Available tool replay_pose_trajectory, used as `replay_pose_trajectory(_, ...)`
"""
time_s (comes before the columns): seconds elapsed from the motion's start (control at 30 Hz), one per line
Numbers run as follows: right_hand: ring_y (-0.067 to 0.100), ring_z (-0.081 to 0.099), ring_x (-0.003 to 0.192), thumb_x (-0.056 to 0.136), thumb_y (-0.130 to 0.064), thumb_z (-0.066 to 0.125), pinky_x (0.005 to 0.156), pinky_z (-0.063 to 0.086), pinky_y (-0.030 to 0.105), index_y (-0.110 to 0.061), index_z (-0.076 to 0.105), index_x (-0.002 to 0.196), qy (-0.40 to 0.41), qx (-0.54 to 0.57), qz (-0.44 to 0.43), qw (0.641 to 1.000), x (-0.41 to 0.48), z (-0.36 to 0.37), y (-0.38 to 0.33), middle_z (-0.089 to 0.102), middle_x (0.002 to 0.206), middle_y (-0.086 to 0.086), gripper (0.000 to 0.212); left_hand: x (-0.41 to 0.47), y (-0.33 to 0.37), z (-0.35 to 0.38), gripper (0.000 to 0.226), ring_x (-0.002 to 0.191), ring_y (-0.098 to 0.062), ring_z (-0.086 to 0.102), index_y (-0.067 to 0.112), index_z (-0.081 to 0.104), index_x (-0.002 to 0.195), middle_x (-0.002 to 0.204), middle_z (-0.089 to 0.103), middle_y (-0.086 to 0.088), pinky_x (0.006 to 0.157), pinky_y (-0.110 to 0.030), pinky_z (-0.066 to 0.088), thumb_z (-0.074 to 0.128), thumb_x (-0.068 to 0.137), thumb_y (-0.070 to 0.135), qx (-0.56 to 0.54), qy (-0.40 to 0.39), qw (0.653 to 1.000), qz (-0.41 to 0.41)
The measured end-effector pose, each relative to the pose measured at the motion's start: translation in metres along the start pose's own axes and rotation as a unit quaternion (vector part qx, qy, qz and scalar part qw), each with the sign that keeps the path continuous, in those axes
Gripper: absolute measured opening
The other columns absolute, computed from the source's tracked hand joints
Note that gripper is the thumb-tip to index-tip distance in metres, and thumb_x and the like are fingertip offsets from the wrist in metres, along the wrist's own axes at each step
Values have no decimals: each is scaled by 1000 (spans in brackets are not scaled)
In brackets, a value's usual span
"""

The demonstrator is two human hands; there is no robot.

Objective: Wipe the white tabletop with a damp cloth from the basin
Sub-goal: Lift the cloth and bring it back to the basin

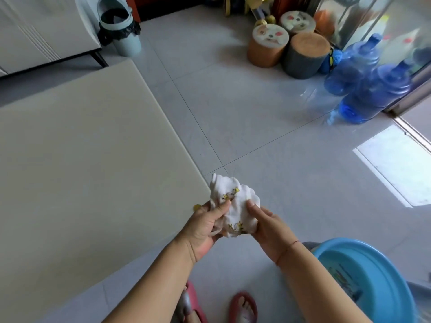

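Looking down, I see the cloth is out of the blue basin and bunched up between my hands, so I think the fetching is done. My left hand and right hand both pinch it in the air, just past the near right corner of the white tabletop. No wiping has started yet.

A crumpled white cloth with little yellow pictures is just beside the pale worktop corner; the blue basin sits nearby.
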State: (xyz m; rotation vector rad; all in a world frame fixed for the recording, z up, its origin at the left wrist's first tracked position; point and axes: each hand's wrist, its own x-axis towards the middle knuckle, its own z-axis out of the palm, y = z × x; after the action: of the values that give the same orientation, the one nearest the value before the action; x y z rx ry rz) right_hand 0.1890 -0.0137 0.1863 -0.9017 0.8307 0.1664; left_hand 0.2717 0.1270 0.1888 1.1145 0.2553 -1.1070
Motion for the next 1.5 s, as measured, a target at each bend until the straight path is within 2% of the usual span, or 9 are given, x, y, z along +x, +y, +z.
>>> replay_pose_trajectory(0.1, 31, 65, 92, 74, -25, 67, 84, 50, 40, -7, 73, 95, 57, 2, -80, 995, -17, -33, -4, 72, 98, 16, 27, 5, -11, 25, 23, 76, -23, 66, 11, 69, 98, 92, 73, -11, 63, -27, 52, 71, 74, 12, 52, 4, 999, -12)
replay_pose_trajectory(0.23, 33, 62, 87, 73, -21, 69, 85, 46, 47, 1, 69, 100, 134, 39, -91, 986, -41, -78, 7, 69, 98, 23, 34, 17, -36, 60, 15, 58, -12, 67, 13, 69, 89, 80, 75, -6, 47, -14, 47, 72, 75, 18, 108, -1, 993, -48)
replay_pose_trajectory(0.37, 33, 49, 85, 75, -24, 69, 78, 38, 47, 16, 55, 104, 224, 82, -104, 966, -66, -122, 30, 59, 95, 25, 51, 36, -75, 93, 28, 80, -21, 72, 13, 71, 97, 92, 75, -7, 60, -25, 54, 64, 86, 38, 205, -1, 975, -88)
replay_pose_trajectory(0.47, 31, 61, 85, 83, -14, 64, 82, 50, 46, 7, 64, 99, 284, 115, -111, 945, -87, -157, 57, 67, 96, 24, 26, 50, -115, 114, 23, 74, -18, 72, 12, 71, 95, 87, 76, -5, 54, -24, 53, 63, 90, 33, 273, -26, 956, -104)
replay_pose_trajectory(0.8, 8, 63, 63, 88, -5, 60, 57, 50, 19, -8, 67, 85, 427, 185, -80, 881, -126, -241, 195, 70, 70, -1, 8, 71, -257, 136, 16, 79, -21, 60, 9, 67, 89, 88, 69, -9, 82, -45, 53, 61, 90, 23, 501, -123, 849, -116)
replay_pose_trajectory(0.93, 24, 64, 83, 86, -1, 62, 80, 52, 39, -2, 66, 99, 456, 201, -45, 866, -122, -264, 245, 70, 93, 15, 14, 85, -309, 131, 12, 81, -21, 60, 13, 67, 89, 87, 69, -6, 79, -38, 52, 58, 90, 21, 584, -134, 796, -87)
replay_pose_trajectory(1.2, 23, 61, 80, 80, -12, 70, 77, 49, 34, -10, 68, 83, 562, 30, 37, 826, -77, -312, 311, 68, 84, 6, 5, 126, -388, 110, 13, 77, -22, 62, 13, 70, 83, 80, 69, -4, 63, -29, 44, 64, 86, 25, 679, -106, 726, -28)
replay_pose_trajectory(1.33, 23, 61, 80, 80, -24, 70, 73, 47, 33, -17, 61, 85, 609, -24, 72, 790, -64, -315, 324, 63, 80, -1, 12, 126, -410, 109, 17, 76, -23, 57, 21, 59, 75, 82, 66, 0, 59, -30, 41, 62, 85, 35, 746, -40, 663, 42)
replay_pose_trajectory(1.5, 29, 48, 109, 76, -33, 72, 93, 34, 42, -15, 54, 109, 667, -155, 50, 727, -63, -306, 332, 53, 111, 8, 42, 123, -412, 100, 39, 112, -29, 47, 17, 54, 112, 118, 51, -7, 92, -38, 35, 67, 81, 36, 819, -66, 523, 226)
